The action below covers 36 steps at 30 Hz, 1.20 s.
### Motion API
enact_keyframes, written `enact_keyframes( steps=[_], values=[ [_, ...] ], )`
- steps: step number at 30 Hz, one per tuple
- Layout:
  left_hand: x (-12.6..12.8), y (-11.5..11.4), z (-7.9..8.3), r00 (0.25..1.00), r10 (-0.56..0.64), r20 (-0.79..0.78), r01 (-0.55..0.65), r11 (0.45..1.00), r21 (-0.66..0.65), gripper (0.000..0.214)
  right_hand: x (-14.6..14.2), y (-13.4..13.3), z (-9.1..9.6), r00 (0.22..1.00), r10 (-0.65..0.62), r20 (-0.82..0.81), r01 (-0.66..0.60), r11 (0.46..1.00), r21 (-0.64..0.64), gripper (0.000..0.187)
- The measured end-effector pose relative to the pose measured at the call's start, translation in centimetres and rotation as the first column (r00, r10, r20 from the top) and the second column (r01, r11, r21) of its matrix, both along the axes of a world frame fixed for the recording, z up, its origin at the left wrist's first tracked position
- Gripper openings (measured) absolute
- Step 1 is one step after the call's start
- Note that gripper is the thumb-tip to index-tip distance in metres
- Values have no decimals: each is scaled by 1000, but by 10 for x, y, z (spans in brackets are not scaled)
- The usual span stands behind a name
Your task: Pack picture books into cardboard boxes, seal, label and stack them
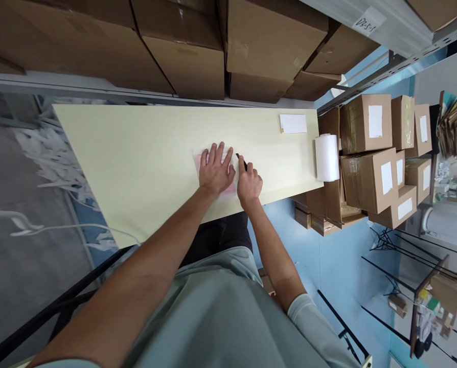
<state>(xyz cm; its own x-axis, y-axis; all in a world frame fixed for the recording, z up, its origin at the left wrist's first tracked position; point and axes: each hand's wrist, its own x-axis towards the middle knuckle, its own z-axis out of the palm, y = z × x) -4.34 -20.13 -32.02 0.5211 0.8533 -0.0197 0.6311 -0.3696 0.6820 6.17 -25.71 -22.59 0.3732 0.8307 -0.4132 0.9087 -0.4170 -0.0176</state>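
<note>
My left hand [215,171] lies flat with its fingers spread on a pink sheet [228,188] that seems to have a clear, plastic-like edge. The hand hides most of the sheet. Just to its right, my right hand [249,184] is closed around a slim black tool [245,164], the index finger stretched along it. The tool's tip points up and left, close to the sheet's right side. Whether it is a knife or a pen I cannot tell. Both hands rest over the pale yellow tabletop [144,153].
A white card or label pad [293,123] lies at the table's far right, with a white roll [327,158] at the right edge. Cardboard boxes [267,41] fill the shelf behind. More boxes [366,179] are stacked at the right. White paper strips [60,153] lie beyond the left edge.
</note>
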Motion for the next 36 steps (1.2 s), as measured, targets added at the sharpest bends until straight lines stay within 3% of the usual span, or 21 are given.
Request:
enact_keyframes(
  steps=[18, 36],
  values=[
    [3, 0, 6, 1000, -7, -5, 7, 1000, -9, 72, -1, -85, 9, 999, 40, 22, -38, 992, -120, 70],
    [8, 0, -2, 999, -24, 27, 26, 996, -90, 83, -7, -150, 31, 998, 51, -28, -56, 970, -237, 67]
  ],
)
